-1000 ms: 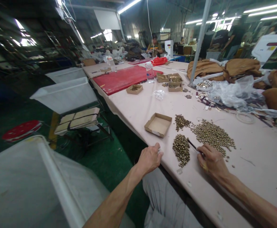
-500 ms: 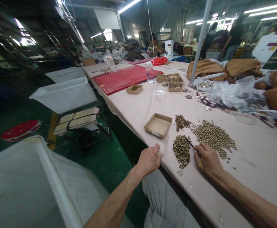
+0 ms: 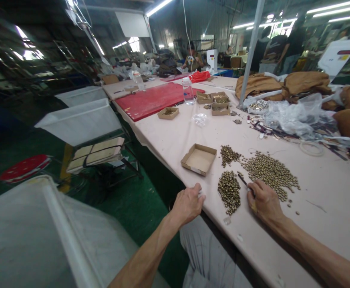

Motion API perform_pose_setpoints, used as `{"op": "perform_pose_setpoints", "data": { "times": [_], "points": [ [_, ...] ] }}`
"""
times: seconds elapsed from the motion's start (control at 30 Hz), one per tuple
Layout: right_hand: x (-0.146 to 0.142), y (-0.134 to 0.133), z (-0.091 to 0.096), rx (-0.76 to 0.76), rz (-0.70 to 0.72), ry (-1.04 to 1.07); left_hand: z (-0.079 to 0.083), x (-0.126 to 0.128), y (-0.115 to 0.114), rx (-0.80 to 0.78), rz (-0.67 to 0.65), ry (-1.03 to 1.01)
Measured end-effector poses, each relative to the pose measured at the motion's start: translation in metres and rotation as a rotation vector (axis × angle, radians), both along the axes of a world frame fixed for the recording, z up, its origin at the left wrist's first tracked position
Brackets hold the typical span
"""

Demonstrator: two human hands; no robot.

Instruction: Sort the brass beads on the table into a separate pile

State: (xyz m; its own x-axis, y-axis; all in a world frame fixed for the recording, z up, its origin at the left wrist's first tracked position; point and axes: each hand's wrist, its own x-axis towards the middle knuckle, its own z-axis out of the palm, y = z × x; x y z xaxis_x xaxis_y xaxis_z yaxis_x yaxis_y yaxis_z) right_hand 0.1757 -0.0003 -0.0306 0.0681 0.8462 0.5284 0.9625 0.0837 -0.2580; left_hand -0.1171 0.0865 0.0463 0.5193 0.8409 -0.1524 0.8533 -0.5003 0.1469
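My right hand (image 3: 263, 200) is closed around a thin dark stick-like tool (image 3: 242, 179), its tip pointing at the gap between piles of small bronze-coloured metal buttons or snaps. The nearest pile (image 3: 229, 193) lies just left of that hand. A smaller pile (image 3: 229, 155) sits farther back, and a wide spread (image 3: 269, 172) covers the cloth beyond the fingers. At the table's edge rests my left hand (image 3: 189, 203), its fingers curled together; what they hold, if anything, is hidden. An open shallow cardboard box (image 3: 199, 158) stands just beyond the left hand.
Small cardboard boxes (image 3: 220, 109) of metal pieces, a water bottle (image 3: 188, 91) and a red sheet (image 3: 153, 100) are farther back on the table (image 3: 169, 140). Brown fabric (image 3: 305, 83) and clear plastic bags (image 3: 304, 114) lie right of a metal pole (image 3: 251, 56). White bins (image 3: 79, 120) stand left.
My right hand has shifted slightly right, and the dark tool's tip has drawn away from the nearest pile. My left hand stays at the table edge.
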Motion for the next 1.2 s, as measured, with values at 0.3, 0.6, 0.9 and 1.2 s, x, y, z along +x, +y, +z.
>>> {"op": "perform_pose_setpoints", "data": {
  "times": [0.3,0.6,0.9,1.2],
  "points": [
    [0.002,0.005,-0.003,-0.036,-0.032,-0.004,-0.002,-0.002,0.001,0.008,-0.019,0.001],
    [0.024,0.014,-0.001,0.023,-0.112,-0.014,0.0,-0.001,0.0,0.008,-0.004,-0.001],
    [0.019,0.016,0.011,-0.027,0.135,0.033,0.005,0.001,-0.003,-0.027,0.016,0.002],
    [0.011,0.03,0.004,-0.052,0.167,-0.012,0.001,-0.001,-0.003,-0.025,0.011,-0.011]
  ]
}}
